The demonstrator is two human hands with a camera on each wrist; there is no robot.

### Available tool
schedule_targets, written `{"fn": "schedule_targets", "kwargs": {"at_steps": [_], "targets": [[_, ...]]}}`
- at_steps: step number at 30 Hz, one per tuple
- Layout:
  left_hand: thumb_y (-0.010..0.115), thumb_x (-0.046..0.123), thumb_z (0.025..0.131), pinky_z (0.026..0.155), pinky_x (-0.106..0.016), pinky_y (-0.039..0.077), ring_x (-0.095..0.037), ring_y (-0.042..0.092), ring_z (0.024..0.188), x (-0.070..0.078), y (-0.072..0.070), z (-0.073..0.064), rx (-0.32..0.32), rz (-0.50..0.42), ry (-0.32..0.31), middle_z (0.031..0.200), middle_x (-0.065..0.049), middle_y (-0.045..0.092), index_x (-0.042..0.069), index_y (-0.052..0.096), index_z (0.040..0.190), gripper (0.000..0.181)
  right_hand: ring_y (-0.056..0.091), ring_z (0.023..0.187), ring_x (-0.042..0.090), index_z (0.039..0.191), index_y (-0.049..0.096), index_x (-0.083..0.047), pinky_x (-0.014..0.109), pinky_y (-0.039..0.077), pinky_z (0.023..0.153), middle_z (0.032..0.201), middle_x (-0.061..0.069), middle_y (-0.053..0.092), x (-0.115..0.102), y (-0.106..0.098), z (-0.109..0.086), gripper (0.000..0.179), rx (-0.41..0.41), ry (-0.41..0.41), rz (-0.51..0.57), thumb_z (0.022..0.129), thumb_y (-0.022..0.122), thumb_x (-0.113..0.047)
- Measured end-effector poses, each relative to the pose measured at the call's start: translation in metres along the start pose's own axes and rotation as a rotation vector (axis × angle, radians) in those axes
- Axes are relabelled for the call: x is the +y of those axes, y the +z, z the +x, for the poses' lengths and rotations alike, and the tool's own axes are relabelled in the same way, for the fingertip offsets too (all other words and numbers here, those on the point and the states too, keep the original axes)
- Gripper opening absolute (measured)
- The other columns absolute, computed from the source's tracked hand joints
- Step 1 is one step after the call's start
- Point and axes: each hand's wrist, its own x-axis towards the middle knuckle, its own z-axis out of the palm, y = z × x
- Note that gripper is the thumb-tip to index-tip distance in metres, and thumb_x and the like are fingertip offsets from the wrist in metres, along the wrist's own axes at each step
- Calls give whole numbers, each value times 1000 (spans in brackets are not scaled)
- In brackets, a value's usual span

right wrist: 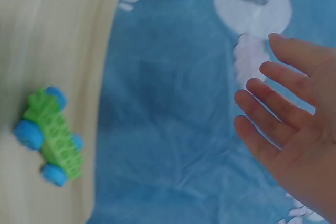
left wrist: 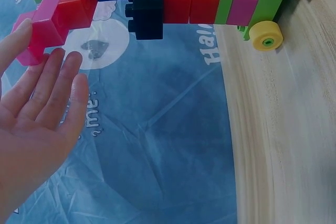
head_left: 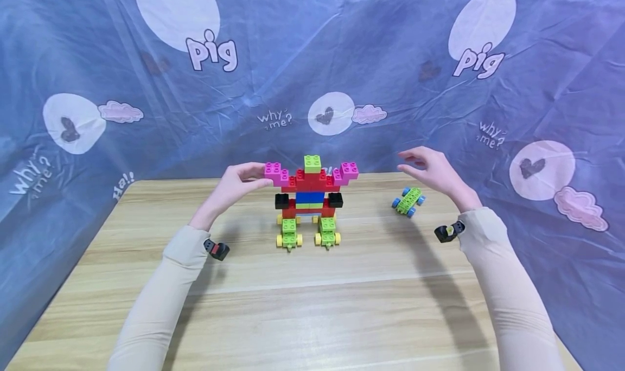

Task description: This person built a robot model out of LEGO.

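Observation:
A toy brick figure stands upright on the table, with a red body, blue middle, black side bricks and a light green top brick. Its feet are two green wheeled bases with yellow wheels. My left hand pinches the pink brick at the end of the figure's left arm, thumb on one side and fingertips on the other. My right hand is raised, fingers relaxed and slightly bent, holding nothing. Beneath and left of it in the head view sits a green toy car base with blue wheels.
The wooden table ends just behind the figure. A blue printed cloth hangs behind and along both sides. Small black devices are strapped at both wrists.

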Motion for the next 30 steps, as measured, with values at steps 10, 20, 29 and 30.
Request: {"fn": "schedule_targets", "kwargs": {"at_steps": [10, 20, 29, 30], "targets": [[75, 37, 88, 102, -45, 54, -26, 67, 114, -1, 1, 0, -12, -8, -5, 126, -13, 69, 13, 61, 134, 53, 60, 116, 47, 128, 60, 6, 60, 49, 100, 128, 30, 60, 43, 15, -16, 40, -81, 97, -13, 95, 65, -17], [75, 38, 87, 100, -44, 55, -25, 67, 113, 0, 1, 1, -9, -6, -11, 126, -11, 69, 15, 62, 132, 52, 56, 118, 52, 132, 56, 7, 63, 48, 98, 135, 33, 55, 86, 36, -32, 44, -133, 155, -42, 95, 64, -16], [76, 36, 87, 100, -43, 55, -25, 67, 114, 0, 0, 0, -6, -8, -15, 125, -12, 69, 13, 62, 133, 53, 53, 123, 51, 137, 52, 4, 63, 41, 105, 139, 30, 54, 104, 51, -40, 51, -233, 188, -119, 96, 62, -24], [76, 36, 87, 100, -43, 55, -25, 67, 114, 0, 0, 0, -6, -10, -15, 125, -12, 69, 13, 62, 133, 53, 52, 124, 52, 137, 52, 6, 63, 41, 106, 138, 31, 54, 105, 52, -41, 51, -232, 180, -111, 96, 63, -23]]}}
